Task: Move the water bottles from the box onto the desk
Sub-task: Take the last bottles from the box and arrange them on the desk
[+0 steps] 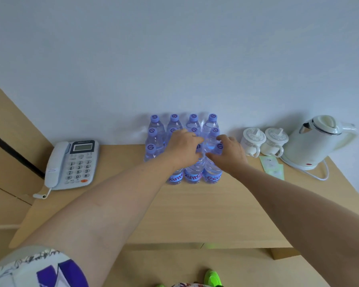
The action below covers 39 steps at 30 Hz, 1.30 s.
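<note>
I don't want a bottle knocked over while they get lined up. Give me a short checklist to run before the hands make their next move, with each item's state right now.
1. Clear plastic water bottles with purple caps standing upright in rows on the light wooden desk: ok.
2. Left hand on a front-row bottle: ok, its fingers curl over the top.
3. Right hand holding a bottle: cannot tell, its fingers reach between the caps.
4. Free desk in front of the rows: ok.
5. Grey desk telephone apart from the bottles: ok.
6. White lidded cups and white electric kettle apart from the bottles: ok.
</note>
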Each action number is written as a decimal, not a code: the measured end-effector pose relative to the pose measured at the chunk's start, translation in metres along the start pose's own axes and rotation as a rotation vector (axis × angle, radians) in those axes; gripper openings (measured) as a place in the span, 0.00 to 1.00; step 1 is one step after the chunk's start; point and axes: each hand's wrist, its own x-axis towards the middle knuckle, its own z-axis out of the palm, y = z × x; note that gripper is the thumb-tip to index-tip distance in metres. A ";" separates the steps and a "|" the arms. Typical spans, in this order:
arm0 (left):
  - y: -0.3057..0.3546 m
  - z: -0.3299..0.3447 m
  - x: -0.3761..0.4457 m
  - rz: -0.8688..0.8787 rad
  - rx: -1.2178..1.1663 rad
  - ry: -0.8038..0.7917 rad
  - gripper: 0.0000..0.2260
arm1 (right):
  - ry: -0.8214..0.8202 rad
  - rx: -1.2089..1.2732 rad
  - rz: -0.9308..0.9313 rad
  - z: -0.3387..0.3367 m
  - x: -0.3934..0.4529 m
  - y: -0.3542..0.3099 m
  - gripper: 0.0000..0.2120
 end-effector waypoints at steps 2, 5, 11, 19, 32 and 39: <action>0.007 0.005 0.005 0.035 0.069 -0.100 0.07 | -0.001 0.008 0.002 -0.001 0.002 0.004 0.23; 0.011 0.008 0.009 -0.005 -0.001 -0.168 0.08 | -0.032 0.010 -0.016 -0.006 0.006 0.008 0.19; 0.013 0.005 0.013 -0.040 0.009 -0.192 0.08 | -0.020 0.016 0.000 -0.009 0.011 0.007 0.17; 0.016 0.002 0.015 -0.090 0.040 -0.199 0.07 | -0.012 0.017 0.024 -0.007 0.009 0.004 0.17; 0.016 0.008 0.012 -0.123 0.021 -0.139 0.09 | -0.010 0.005 0.054 -0.006 0.005 -0.001 0.18; 0.008 0.005 0.012 -0.121 -0.038 -0.146 0.16 | -0.043 -0.063 0.025 -0.007 0.006 -0.003 0.16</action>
